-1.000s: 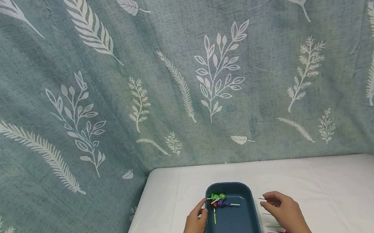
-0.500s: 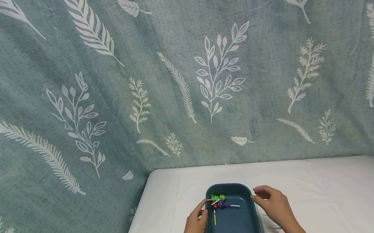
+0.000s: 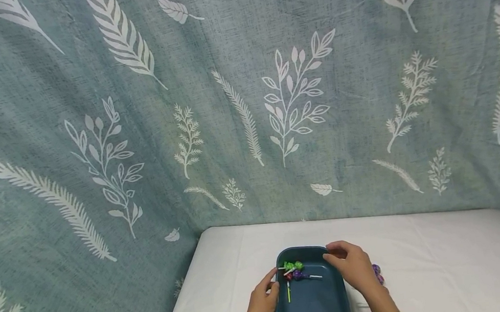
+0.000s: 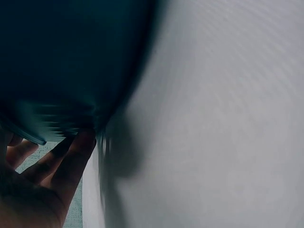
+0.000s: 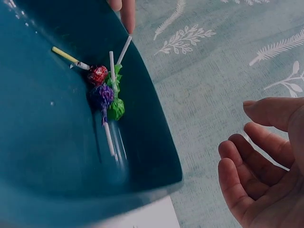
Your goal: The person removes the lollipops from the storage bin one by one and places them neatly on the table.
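A deep dark-blue tray (image 3: 313,303) sits on the white-covered table. In its far left corner lie a red lollipop (image 5: 98,75), a purple lollipop (image 5: 101,96) and green lollipops (image 5: 115,109). My left hand (image 3: 262,304) rests against the tray's left side. Its fingers (image 4: 71,166) are fairly straight against the outer wall. My right hand (image 3: 353,268) is at the tray's far right corner, thumb and fingertips overlapping the rim in the head view. In the right wrist view, thumb and fingers are spread apart, and nothing shows between them.
Purple lollipops (image 3: 378,274) lie on the table (image 3: 428,259) just right of my right wrist. White sticks (image 3: 363,307) show nearer me, partly hidden by my right forearm. Behind the table hangs a blue-green curtain (image 3: 355,185) with white leaf prints.
My right hand has moved left and away from me, from beside the loose lollipops to the tray's far right rim. It uncovered the purple lollipops. The left hand and tray stayed put.
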`<control>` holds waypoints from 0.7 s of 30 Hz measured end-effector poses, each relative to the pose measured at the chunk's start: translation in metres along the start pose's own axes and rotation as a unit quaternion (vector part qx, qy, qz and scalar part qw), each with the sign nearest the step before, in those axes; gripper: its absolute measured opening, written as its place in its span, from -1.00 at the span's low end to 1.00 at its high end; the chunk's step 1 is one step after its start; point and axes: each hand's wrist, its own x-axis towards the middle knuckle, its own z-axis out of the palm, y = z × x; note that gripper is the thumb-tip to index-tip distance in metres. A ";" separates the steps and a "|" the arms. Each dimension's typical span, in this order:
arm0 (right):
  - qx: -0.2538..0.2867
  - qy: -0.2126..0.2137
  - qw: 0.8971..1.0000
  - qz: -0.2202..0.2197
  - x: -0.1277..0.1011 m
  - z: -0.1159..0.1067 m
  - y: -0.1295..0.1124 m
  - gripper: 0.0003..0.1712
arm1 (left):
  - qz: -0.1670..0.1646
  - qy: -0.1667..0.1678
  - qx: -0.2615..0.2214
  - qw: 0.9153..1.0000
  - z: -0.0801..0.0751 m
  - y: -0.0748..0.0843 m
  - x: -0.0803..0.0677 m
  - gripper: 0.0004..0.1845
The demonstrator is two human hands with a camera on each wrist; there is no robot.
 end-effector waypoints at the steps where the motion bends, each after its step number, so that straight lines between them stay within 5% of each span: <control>1: 0.001 0.001 1.000 -0.003 0.001 0.002 0.000 -0.67 | -0.002 0.000 0.001 1.000 0.000 0.000 0.000 -0.55; 21: -0.001 -0.017 1.000 -0.015 0.017 0.035 -0.004 -0.71 | -0.008 -0.003 0.000 1.000 -0.003 0.003 -0.001 -0.54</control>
